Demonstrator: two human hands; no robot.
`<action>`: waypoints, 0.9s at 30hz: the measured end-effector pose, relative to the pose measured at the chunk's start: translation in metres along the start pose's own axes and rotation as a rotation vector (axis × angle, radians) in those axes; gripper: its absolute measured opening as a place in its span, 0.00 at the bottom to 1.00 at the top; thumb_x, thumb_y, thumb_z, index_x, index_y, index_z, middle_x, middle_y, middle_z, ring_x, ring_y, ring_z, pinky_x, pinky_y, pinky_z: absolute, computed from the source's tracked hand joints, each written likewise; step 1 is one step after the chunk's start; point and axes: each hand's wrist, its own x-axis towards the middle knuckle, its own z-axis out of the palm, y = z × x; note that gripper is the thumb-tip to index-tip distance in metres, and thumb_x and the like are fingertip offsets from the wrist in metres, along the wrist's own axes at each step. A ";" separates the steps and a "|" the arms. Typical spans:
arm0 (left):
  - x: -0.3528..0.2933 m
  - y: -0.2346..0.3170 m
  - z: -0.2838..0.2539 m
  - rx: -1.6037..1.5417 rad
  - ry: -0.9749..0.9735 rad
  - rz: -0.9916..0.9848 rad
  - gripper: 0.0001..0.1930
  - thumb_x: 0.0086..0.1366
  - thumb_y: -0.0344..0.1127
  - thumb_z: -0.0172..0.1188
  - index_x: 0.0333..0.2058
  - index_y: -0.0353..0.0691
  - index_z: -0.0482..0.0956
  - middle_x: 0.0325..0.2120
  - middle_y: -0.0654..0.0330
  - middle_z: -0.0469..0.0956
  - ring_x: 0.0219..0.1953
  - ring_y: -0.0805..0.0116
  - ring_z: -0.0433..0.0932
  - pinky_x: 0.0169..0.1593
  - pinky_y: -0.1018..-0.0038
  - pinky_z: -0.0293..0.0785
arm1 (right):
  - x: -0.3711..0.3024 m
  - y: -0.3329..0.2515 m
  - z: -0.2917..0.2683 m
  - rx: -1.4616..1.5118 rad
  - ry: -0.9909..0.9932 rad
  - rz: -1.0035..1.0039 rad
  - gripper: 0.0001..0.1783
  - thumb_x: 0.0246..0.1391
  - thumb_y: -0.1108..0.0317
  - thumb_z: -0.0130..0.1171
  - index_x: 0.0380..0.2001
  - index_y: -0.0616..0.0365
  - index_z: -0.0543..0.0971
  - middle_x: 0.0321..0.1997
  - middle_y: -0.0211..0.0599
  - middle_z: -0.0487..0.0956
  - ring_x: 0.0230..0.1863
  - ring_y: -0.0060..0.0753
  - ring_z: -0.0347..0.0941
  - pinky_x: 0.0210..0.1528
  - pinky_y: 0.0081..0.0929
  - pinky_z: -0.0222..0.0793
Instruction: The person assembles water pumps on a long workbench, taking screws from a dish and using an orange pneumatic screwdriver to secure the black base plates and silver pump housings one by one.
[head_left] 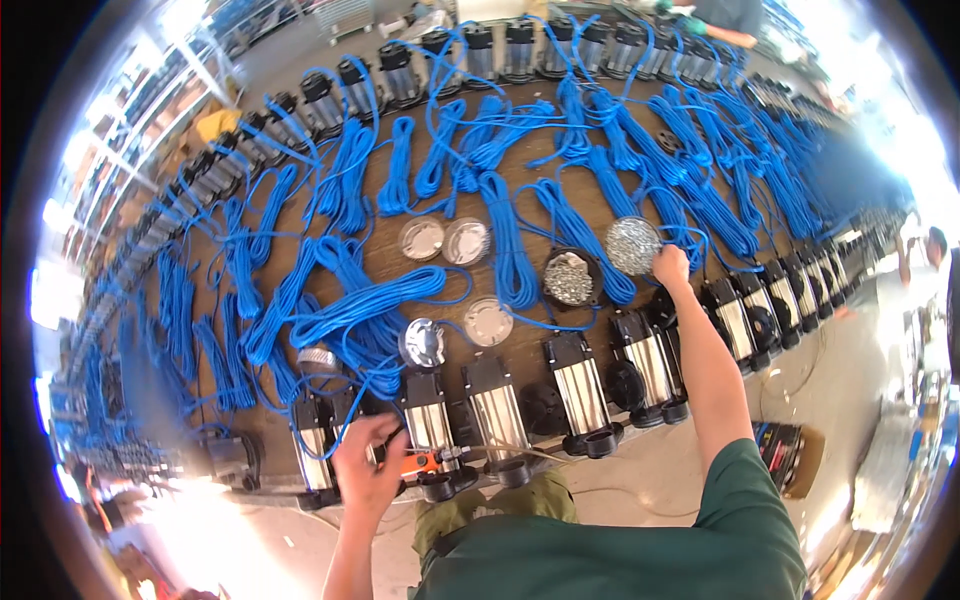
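The right hand point(671, 264) is at the right rim of a round tin of small metal parts point(632, 242), right of centre in the frame, with fingers bent and bunched; whether they grip a piece cannot be told. The left hand point(368, 468), lower left of centre, has its fingers curled just beside an orange tool point(420, 464) (contact could not be confirmed). The tin and a dark bowl point(570, 278) stand between blue cable coils point(510, 240) and the lower row of silver cylinders point(580, 395), presumably to keep loose parts within reach.
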 end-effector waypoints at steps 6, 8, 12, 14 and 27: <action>-0.109 -0.070 -0.038 0.187 0.293 -0.303 0.06 0.59 0.28 0.60 0.33 0.31 0.78 0.25 0.56 0.79 0.26 0.70 0.76 0.33 0.76 0.72 | -0.003 0.009 -0.007 0.050 0.050 -0.029 0.16 0.47 0.62 0.54 0.25 0.67 0.80 0.30 0.59 0.80 0.36 0.60 0.78 0.43 0.48 0.73; -0.115 -0.069 -0.022 0.093 0.322 -0.318 0.05 0.60 0.27 0.60 0.33 0.31 0.78 0.25 0.57 0.79 0.26 0.70 0.76 0.33 0.76 0.72 | -0.012 -0.009 -0.027 0.180 -0.010 -0.016 0.16 0.48 0.63 0.53 0.21 0.68 0.80 0.20 0.51 0.80 0.26 0.51 0.80 0.36 0.42 0.75; -0.077 -0.025 0.016 -0.051 0.176 -0.266 0.06 0.60 0.26 0.60 0.35 0.31 0.78 0.25 0.57 0.78 0.28 0.71 0.76 0.34 0.76 0.72 | -0.042 -0.035 -0.066 0.487 -0.124 0.036 0.17 0.51 0.65 0.52 0.20 0.70 0.79 0.16 0.43 0.79 0.16 0.33 0.77 0.24 0.30 0.74; -0.049 -0.009 0.038 -0.130 0.063 -0.137 0.07 0.59 0.26 0.60 0.36 0.31 0.78 0.26 0.57 0.78 0.28 0.70 0.77 0.35 0.76 0.73 | -0.064 -0.040 -0.085 0.655 -0.216 0.088 0.14 0.52 0.68 0.54 0.25 0.72 0.79 0.18 0.41 0.79 0.17 0.28 0.76 0.22 0.25 0.72; 0.047 0.030 0.236 -0.045 -0.559 -0.187 0.41 0.55 0.47 0.66 0.58 0.26 0.58 0.37 0.42 0.80 0.42 0.47 0.80 0.48 0.62 0.75 | -0.189 -0.009 -0.119 0.659 -0.506 0.145 0.11 0.52 0.70 0.52 0.25 0.69 0.79 0.17 0.37 0.77 0.15 0.24 0.71 0.20 0.23 0.69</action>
